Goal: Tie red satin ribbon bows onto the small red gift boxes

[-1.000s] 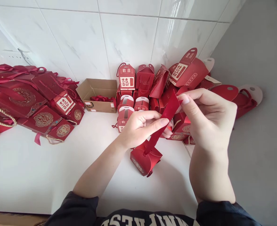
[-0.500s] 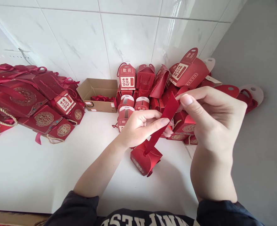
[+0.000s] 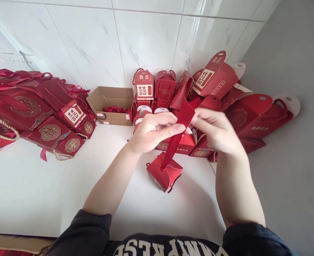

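Observation:
A small red gift box [image 3: 164,173] stands on the white surface in front of me. A red ribbon [image 3: 176,138] rises from its top. My left hand [image 3: 151,132] pinches the ribbon between thumb and forefinger a little above the box. Just to the right, my right hand [image 3: 217,131] is closed on the ribbon's upper end, whose tip sticks up between the two hands. The hands almost touch each other.
An open cardboard box [image 3: 111,106] with red ribbons stands by the tiled wall. Several red gift boxes [image 3: 144,85] are piled behind my hands and to the right. Red gift bags [image 3: 26,110] with rope handles lie at the left. A grey wall stands on the right.
My right hand has come down and left toward the left hand, bringing the ribbon's upper end with it. The view has shifted slightly.

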`<state>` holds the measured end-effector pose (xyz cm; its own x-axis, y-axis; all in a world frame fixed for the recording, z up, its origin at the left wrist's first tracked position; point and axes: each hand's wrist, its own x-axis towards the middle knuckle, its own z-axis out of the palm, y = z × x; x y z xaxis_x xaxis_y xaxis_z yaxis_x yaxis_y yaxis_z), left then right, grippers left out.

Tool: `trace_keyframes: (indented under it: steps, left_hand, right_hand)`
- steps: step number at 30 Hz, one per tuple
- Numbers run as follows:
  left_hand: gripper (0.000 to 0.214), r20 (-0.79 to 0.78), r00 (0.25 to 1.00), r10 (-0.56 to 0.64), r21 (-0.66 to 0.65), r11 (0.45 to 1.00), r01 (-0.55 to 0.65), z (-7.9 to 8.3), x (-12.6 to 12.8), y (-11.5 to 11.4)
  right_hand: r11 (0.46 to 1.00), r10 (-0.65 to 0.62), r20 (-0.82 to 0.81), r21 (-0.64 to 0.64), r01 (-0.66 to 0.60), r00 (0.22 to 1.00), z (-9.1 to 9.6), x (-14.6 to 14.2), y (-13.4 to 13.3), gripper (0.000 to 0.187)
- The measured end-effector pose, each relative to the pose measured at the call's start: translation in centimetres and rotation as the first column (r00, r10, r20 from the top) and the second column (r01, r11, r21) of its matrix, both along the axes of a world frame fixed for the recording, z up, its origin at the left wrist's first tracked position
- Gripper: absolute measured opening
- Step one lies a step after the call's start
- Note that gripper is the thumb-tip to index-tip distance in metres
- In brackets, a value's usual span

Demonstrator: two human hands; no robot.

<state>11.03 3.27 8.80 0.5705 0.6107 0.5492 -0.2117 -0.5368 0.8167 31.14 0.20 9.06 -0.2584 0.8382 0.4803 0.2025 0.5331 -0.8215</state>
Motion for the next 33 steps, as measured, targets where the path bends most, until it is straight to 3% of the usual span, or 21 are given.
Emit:
trace_keyframes:
  steps: [2,5,8,11,17,20,28,33]
  left_hand:
    - [0.027,-0.013,0.998,-0.067,-0.004,0.998,0.067,0.3,-0.4,1.0]
    - [0.029,-0.068,0.987,-0.144,-0.051,0.989,0.140,0.6,-0.6,2.1]
    - [0.032,-0.091,0.979,-0.183,-0.087,0.981,0.175,0.7,-0.5,2.7]
    - [0.036,-0.068,0.979,-0.193,-0.118,0.976,0.185,0.8,-0.3,2.9]
    - [0.045,-0.132,0.969,-0.210,-0.188,0.965,0.183,0.8,-0.9,3.0]
    - [0.046,-0.144,0.961,-0.237,-0.232,0.952,0.200,0.4,-1.4,3.1]
    - [0.042,-0.086,0.924,-0.373,-0.341,0.882,0.325,-1.5,-1.2,3.0]
    - [0.051,-0.138,0.926,-0.350,-0.311,0.904,0.295,-1.5,-0.4,2.7]
  right_hand:
    - [0.953,0.276,0.109,-0.158,-0.258,0.955,-1.7,0.4,1.2,0.016]
    - [0.837,0.530,0.184,-0.270,-0.476,0.828,-4.0,-0.1,2.5,0.024]
    - [0.722,0.678,0.158,-0.325,-0.611,0.717,-5.4,-1.5,3.0,0.033]
    - [0.665,0.736,0.166,-0.358,-0.656,0.656,-6.0,-2.6,3.1,0.033]
    - [0.629,0.765,0.133,-0.362,-0.688,0.630,-6.8,-2.7,3.4,0.046]
    - [0.651,0.740,0.119,-0.373,-0.661,0.662,-7.5,-2.5,3.4,0.044]
    - [0.736,0.675,0.294,-0.337,-0.588,0.677,-8.7,-3.4,2.6,0.025]
    - [0.674,0.734,0.251,-0.378,-0.635,0.631,-9.3,-3.9,2.5,0.039]
